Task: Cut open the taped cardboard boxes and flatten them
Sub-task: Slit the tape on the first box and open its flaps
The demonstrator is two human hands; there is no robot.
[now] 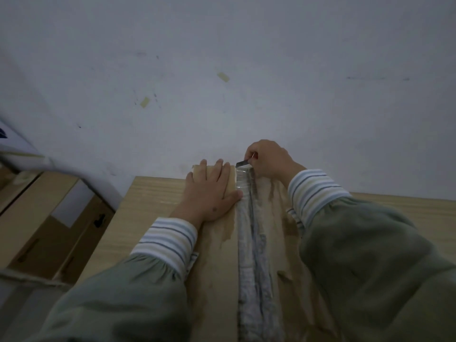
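My left hand [209, 191] presses flat on the box [217, 255]; my right hand [269, 160] grips the blade [241, 164] at the tape's [251, 243] far end.

Brown taped cardboard box [217, 255], flat on table.

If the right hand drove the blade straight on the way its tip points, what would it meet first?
Probably the left hand: the blade in the right hand points left over the tape, towards its fingertips; depth is unclear.
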